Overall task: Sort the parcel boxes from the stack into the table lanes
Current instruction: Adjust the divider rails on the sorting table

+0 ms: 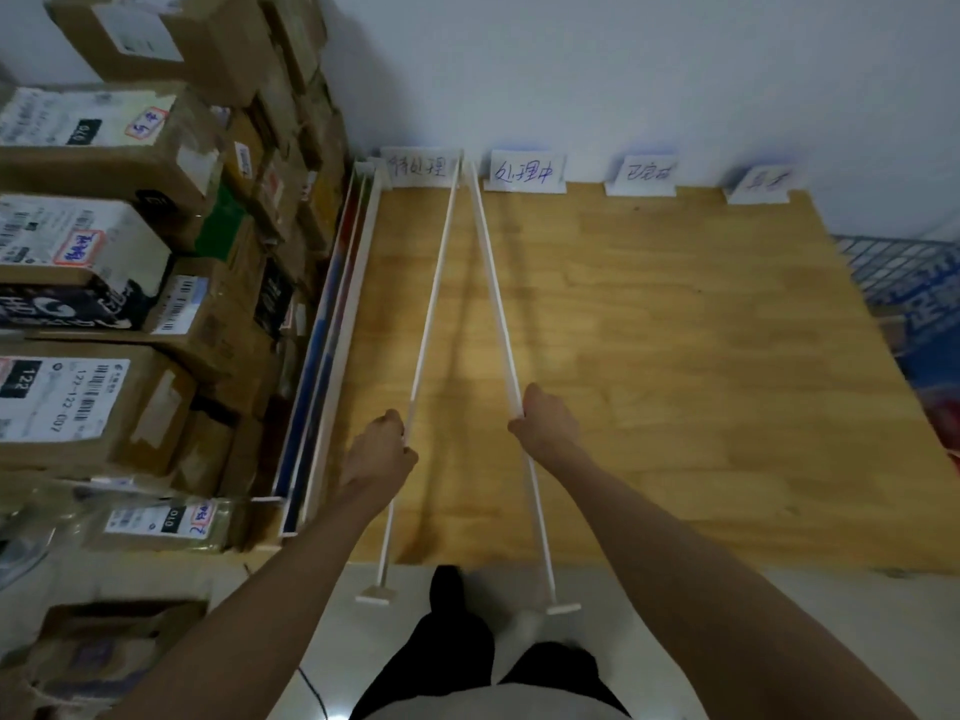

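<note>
Lane setup, no sorting yet; left hand (379, 449) grips one thin white divider rail (431, 304), right hand (545, 418) grips the other thin white divider rail (493, 283) on the wooden tabletop (675, 356); next: spread rails toward the white paper lane labels (527, 171) at the far edge; stacked brown cardboard parcel boxes (104, 402) untouched beside the left edge.

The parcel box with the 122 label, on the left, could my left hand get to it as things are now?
Probably yes, but not at once. The parcel box with the 122 label sits exposed on the stack's near side, beside the table. The left hand is busy, its fingers gripping a white divider rod; let go first.
</note>
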`<move>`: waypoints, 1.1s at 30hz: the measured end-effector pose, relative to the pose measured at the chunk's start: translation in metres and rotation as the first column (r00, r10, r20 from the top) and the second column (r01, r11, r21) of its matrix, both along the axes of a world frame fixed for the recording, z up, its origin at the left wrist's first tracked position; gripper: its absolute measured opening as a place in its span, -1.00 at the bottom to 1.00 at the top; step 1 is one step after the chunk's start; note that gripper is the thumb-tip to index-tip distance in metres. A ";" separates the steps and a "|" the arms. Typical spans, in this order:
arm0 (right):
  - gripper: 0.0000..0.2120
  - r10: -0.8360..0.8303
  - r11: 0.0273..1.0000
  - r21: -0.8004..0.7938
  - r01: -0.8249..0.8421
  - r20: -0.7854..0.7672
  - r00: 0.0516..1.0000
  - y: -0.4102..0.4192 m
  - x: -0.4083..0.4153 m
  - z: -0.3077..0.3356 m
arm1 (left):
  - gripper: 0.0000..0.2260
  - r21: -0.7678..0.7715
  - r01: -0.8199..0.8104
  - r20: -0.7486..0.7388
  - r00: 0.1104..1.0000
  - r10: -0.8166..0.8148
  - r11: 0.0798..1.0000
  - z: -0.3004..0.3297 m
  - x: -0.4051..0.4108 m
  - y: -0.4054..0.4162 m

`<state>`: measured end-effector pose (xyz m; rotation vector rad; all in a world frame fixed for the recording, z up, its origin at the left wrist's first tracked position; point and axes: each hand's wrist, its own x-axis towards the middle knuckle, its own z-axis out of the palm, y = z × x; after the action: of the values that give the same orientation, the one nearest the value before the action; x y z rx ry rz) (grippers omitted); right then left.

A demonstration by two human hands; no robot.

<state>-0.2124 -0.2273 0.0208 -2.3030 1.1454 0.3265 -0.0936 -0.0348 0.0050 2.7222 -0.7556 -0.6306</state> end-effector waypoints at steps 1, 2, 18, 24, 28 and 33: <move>-0.68 -0.005 1.000 -0.004 0.005 0.007 1.000 -0.006 -0.011 0.002 | -0.78 -0.008 -0.002 -0.006 1.000 0.002 1.000 0.002 -0.008 -0.005; -0.68 -0.012 1.000 -0.004 0.012 0.014 1.000 -0.012 -0.023 0.004 | -0.77 -0.007 -0.006 -0.005 1.000 0.006 1.000 0.004 -0.016 -0.011; -0.79 -0.096 0.991 -0.088 0.097 0.025 0.995 -0.154 -0.269 0.042 | -0.78 -0.032 -0.009 0.034 0.999 0.011 0.999 0.036 -0.206 -0.153; -0.81 -0.157 0.981 -0.113 0.161 0.041 0.987 -0.212 -0.317 0.048 | -0.79 -0.040 0.025 0.030 0.999 -0.024 0.999 0.041 -0.239 -0.205; -0.82 -0.202 0.971 -0.120 0.206 0.049 0.978 -0.247 -0.333 0.042 | -0.80 -0.045 0.045 0.029 0.999 -0.044 0.998 0.037 -0.246 -0.240; -0.79 -0.252 0.957 -0.137 0.257 0.050 0.966 -0.297 -0.337 0.032 | -0.80 -0.057 0.066 0.001 0.998 -0.066 0.996 0.025 -0.246 -0.295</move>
<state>-0.5496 -0.5246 0.0531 -2.2352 1.4723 0.1129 -0.3400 -0.3294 0.0301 2.6550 -0.8531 -0.6144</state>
